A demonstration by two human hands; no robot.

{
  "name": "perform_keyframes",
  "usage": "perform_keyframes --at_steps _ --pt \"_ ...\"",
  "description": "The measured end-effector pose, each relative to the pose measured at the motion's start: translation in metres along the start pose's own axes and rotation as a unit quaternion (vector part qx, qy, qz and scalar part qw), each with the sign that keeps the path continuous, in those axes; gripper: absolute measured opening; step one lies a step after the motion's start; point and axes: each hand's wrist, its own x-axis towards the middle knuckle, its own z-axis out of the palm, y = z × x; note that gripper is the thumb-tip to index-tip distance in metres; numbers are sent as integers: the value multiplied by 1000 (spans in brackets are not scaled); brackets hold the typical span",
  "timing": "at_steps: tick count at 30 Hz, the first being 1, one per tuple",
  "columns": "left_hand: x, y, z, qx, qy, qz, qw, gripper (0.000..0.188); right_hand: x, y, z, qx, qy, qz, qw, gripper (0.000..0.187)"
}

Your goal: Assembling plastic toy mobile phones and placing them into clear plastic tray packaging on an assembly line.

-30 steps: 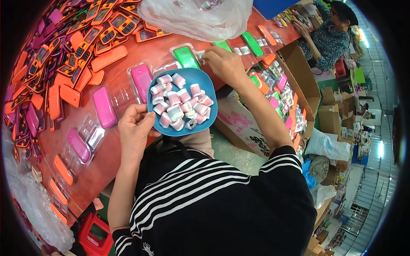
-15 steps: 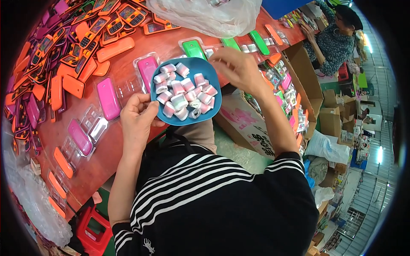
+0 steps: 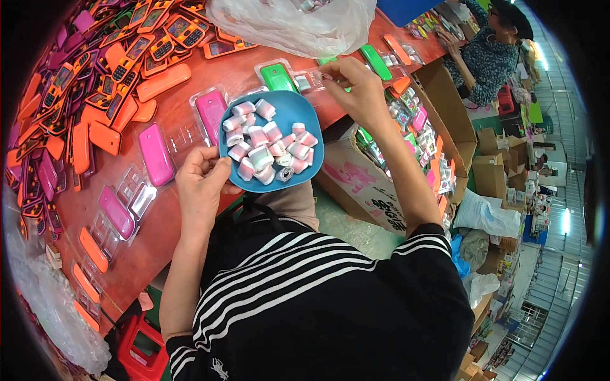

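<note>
A blue plate (image 3: 309,119) holding several small pink-and-white rolls (image 3: 259,154) sits at the near edge of the red table (image 3: 159,247). My left hand (image 3: 202,188) grips the plate's left rim, fingers curled. Past the plate, my right hand (image 3: 357,89) pinches a small roll over a clear blister tray (image 3: 309,80). A green toy phone (image 3: 277,77) lies in the tray. A pink toy phone (image 3: 211,115) in another clear tray lies just left of the plate.
Orange and pink toy phones (image 3: 82,95) are heaped across the left of the table. A clear plastic bag (image 3: 292,25) lies at the back. Open cardboard boxes (image 3: 438,114) of packed phones stand to the right, where another person (image 3: 489,51) works. A red stool (image 3: 140,349) is below left.
My right hand has edged a little to the right along the clear tray. My left hand stays at the plate's rim.
</note>
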Motion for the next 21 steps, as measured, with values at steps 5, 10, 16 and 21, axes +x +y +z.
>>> perform_keyframes --at_steps 5,10,16,21 --pt "-2 -1 -2 -3 0 -1 1000 13 -2 41 10 -151 -21 -104 983 13" --pt "0 -3 -5 -3 10 6 1000 13 1 37 12 -150 12 -83 985 13" --pt "2 2 -5 -7 1 -3 1000 15 26 40 21 -172 2 -36 984 19" --pt "0 1 -8 -5 2 5 1000 13 56 29 35 -209 -190 83 956 24"
